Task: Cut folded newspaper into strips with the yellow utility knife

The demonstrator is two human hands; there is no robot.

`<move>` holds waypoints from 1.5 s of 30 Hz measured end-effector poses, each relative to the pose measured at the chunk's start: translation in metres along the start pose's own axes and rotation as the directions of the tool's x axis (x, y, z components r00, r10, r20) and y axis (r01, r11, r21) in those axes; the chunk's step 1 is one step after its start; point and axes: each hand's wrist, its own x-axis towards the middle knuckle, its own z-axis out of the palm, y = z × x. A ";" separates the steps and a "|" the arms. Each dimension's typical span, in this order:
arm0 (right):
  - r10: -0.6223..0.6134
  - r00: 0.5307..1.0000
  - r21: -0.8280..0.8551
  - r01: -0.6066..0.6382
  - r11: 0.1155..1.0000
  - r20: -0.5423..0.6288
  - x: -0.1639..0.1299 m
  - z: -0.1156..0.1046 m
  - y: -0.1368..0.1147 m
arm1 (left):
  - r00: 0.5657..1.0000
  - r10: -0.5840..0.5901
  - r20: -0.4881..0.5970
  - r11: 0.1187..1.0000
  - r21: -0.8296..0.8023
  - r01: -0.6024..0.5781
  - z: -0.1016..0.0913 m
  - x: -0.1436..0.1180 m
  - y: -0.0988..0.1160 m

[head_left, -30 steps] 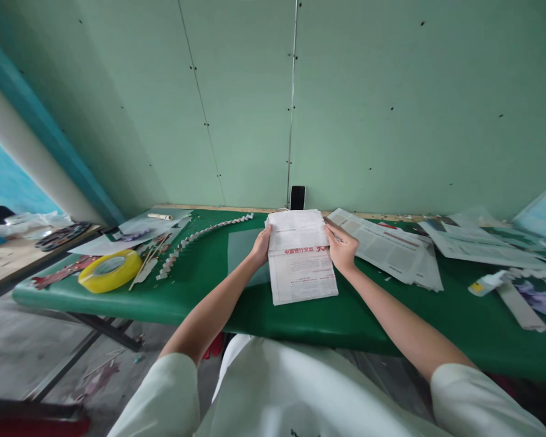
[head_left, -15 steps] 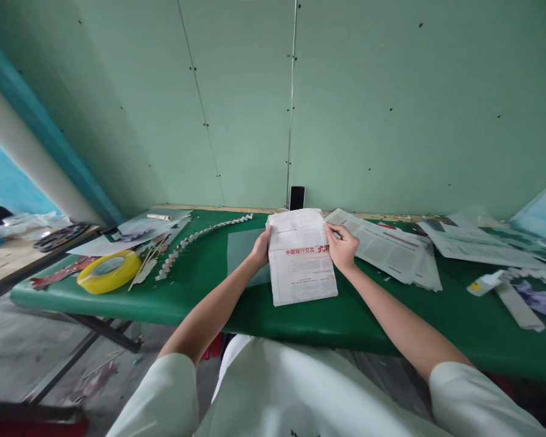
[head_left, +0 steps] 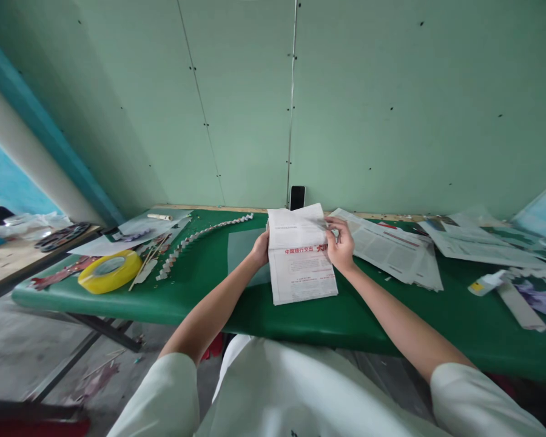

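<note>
A folded newspaper (head_left: 303,273) with red and black print is held up above the green table (head_left: 200,303). My left hand (head_left: 261,247) grips its left edge, fingers tucked behind the sheets. At the right edge my right hand (head_left: 341,244) is closed on the paper, thumb in front and fingers bent over the side. The top layer's upper right corner is lifted a little from the sheets behind. A pale translucent sheet (head_left: 241,252) lies flat behind my left forearm.
To the left are a yellow tape roll (head_left: 110,271), thin sticks (head_left: 146,258) and a zigzag folded-paper strip (head_left: 200,235). A phone (head_left: 297,198) leans on the wall. Rightward lie newspaper sheets (head_left: 391,249), a glue bottle (head_left: 486,283) and crumpled purple material (head_left: 539,297).
My right hand has shifted slightly left and its fingers have changed position at the newspaper's edge. The top layer's right corner has risen. My left hand stays in place.
</note>
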 end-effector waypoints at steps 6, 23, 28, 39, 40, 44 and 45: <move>0.021 0.961 0.129 -0.059 0.990 0.277 -0.003 -0.013 -0.008 | 0.982 0.151 -0.109 0.988 0.055 -0.146 -0.014 0.004 0.018; 0.102 0.750 -0.096 -0.052 0.994 0.653 -0.007 -0.006 -0.004 | 0.940 0.317 -0.126 0.939 0.182 -0.292 -0.012 -0.006 0.034; 0.007 0.758 -0.120 0.095 0.988 0.652 -0.010 0.001 -0.010 | 0.937 0.333 -0.108 0.936 0.156 -0.315 -0.008 -0.007 0.032; 0.621 0.774 -0.028 -0.623 0.782 0.121 -0.008 0.016 0.026 | 0.951 0.305 -0.059 0.940 0.183 -0.290 0.002 -0.006 0.013; 0.635 0.764 -0.024 -0.637 0.771 0.112 -0.008 0.015 0.027 | 0.954 0.296 -0.058 0.943 0.179 -0.281 0.003 -0.005 0.010; 0.559 0.829 -0.043 -0.558 0.829 0.009 -0.008 0.010 0.018 | 0.965 0.252 -0.076 0.958 0.158 -0.238 0.004 -0.004 0.004; 0.535 0.845 -0.048 -0.534 0.844 0.010 -0.008 0.009 0.015 | 0.966 0.245 -0.082 0.960 0.157 -0.230 0.004 -0.004 0.004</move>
